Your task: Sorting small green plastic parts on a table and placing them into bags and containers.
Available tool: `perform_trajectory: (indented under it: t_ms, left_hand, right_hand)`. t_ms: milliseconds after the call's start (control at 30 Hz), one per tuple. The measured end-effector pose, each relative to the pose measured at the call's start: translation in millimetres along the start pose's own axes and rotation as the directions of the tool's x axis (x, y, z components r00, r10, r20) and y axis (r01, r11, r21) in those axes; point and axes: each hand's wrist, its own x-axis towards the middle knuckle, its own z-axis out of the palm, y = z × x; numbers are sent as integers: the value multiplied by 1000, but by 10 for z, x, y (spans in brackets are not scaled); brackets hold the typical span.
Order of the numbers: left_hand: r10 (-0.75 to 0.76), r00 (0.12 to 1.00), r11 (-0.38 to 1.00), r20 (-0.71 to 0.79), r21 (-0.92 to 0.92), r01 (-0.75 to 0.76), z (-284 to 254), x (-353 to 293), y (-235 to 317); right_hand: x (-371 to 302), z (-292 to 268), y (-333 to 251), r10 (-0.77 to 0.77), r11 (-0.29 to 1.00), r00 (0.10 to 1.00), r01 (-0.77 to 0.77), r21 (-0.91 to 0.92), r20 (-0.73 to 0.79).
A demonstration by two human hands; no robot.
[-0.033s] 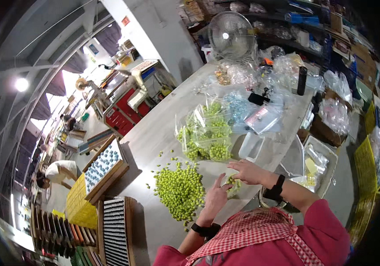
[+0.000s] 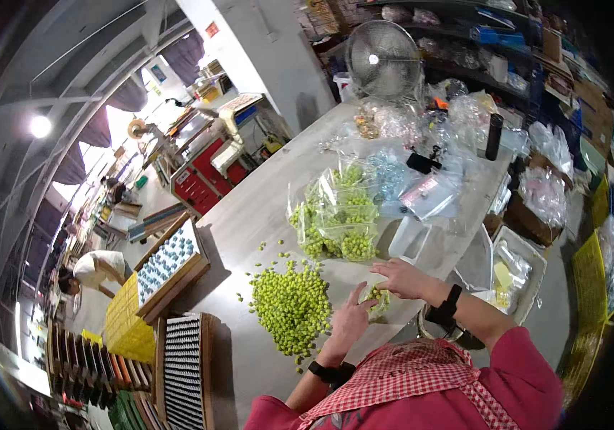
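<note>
Between my hands is a small clear plastic bag (image 2: 379, 304) with green pieces inside, near the table's front edge. My left hand (image 2: 348, 322) grips the bag's left side, index finger stretched along it. The fingers of my right hand (image 2: 401, 279) are bent over the bag's upper edge, pinching it; their tips are partly hidden. Just left of my left hand spreads a loose pile of small bright green pieces (image 2: 289, 304). Beyond my hands stand several clear bags filled with the same green pieces (image 2: 339, 215). An open, clear plastic box (image 2: 409, 240) lies beyond my right hand.
Wooden trays, one with blue pieces (image 2: 169, 261) and one with dark rows (image 2: 184, 373), flank the table's left side. Plastic packaging (image 2: 432, 193), a black cylinder (image 2: 493, 136) and a fan (image 2: 384, 61) occupy the far end. A white bin (image 2: 533, 265) stands at right. Another person (image 2: 92, 271) bends at far left.
The whole view has shifted slightly. Both hands stay at the bag in nearly the same pose.
</note>
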Motion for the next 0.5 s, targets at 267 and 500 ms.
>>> perform_trajectory:
  t_ms: [267, 500]
  left_hand:
    - [39, 996, 999, -75, -31, -42, 95, -252, -131]
    - [6, 989, 994, -150, 108, 10, 158, -533, -22]
  right_hand:
    - [140, -143, -3, -46, 997, 997, 50, -52, 62]
    - [181, -188, 55, -42, 999, 996, 44, -22, 74]
